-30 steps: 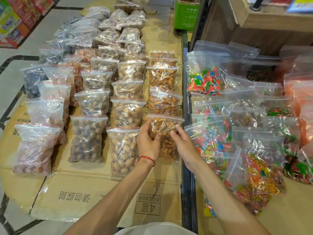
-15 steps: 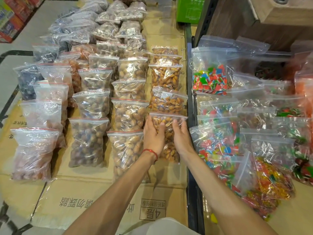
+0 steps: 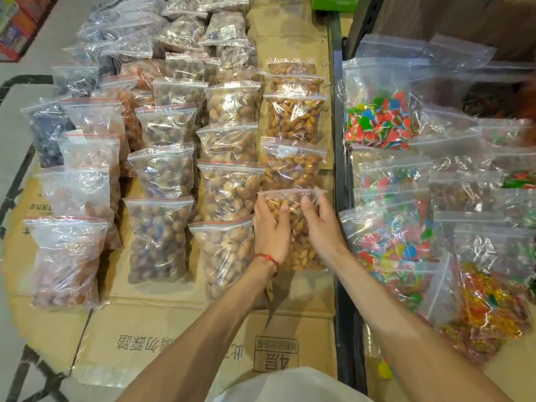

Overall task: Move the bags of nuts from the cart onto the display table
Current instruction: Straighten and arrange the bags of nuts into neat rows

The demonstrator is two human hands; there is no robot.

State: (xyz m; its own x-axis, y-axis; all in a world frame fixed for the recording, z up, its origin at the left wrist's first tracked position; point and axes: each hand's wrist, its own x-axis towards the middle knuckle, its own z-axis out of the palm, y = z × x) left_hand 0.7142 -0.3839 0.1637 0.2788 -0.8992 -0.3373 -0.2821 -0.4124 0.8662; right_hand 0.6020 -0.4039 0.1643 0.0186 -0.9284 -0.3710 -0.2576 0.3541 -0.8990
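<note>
The fingers (image 3: 279,211) of the left hand (image 3: 271,233) are lying nearly straight and flat on the clear zip-seal plastic bag of amber-brown nuts (image 3: 301,253), pressing its left half. The fingers (image 3: 309,202) of the right hand (image 3: 322,227) are bending over the bag's upper right part; whether they are pinching the film or only pressing it cannot be told from this angle.

The bag is lying directly beneath both hands on the cardboard-covered bench (image 3: 179,340), at the near end of the rightmost column. Its long axis is running away from the person, and its zip edge is touching the next bag of the same nuts (image 3: 293,169) beyond. Neither hand is nearer; each is covering one side.

Judgement: the bag is being settled into line, so the coming move is turning on squaring that axis with the column.

To the right, past a black metal rail (image 3: 338,184), bags of coloured sweets (image 3: 377,123) are lying.
</note>
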